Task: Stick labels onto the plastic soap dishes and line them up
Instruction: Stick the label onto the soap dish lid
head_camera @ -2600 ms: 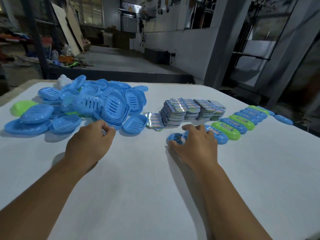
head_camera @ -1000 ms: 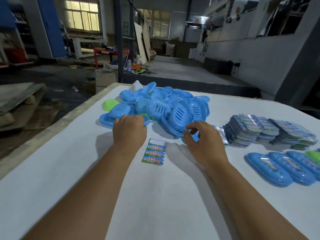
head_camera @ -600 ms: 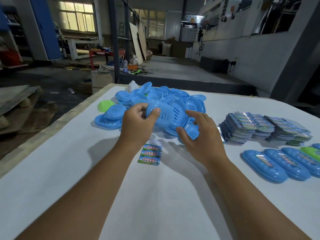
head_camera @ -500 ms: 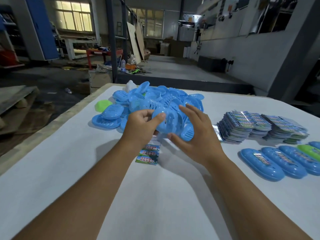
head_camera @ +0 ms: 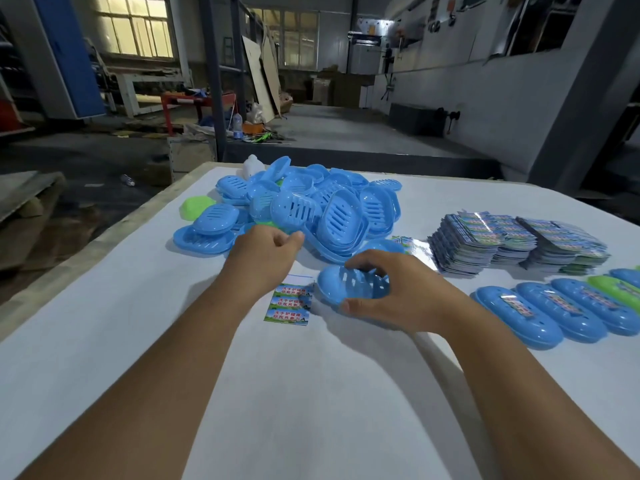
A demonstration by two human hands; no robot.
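Observation:
My right hand [head_camera: 398, 292] grips a blue slotted soap dish [head_camera: 349, 285] low over the white table [head_camera: 311, 393], fingers curled over its far rim and thumb at its near edge. A small label sheet [head_camera: 290, 304] with green and blue strips lies flat just left of that dish. My left hand [head_camera: 266, 252] hovers at the front of the heap of blue dishes [head_camera: 311, 206], its fingers curled; what they hold, if anything, is hidden. A row of labelled dishes [head_camera: 554, 313], blue with a green one [head_camera: 613, 289], runs along the right.
Stacks of label sheets [head_camera: 512, 242] sit at the right behind the row. A green lid [head_camera: 197, 206] and a white bottle [head_camera: 251, 167] lie at the heap's left and far edges. The table's left edge drops to a cluttered workshop floor.
My right hand has pulled one blue dish out of the heap and brought it down beside the label sheet. My left hand let go of it and stays at the heap.

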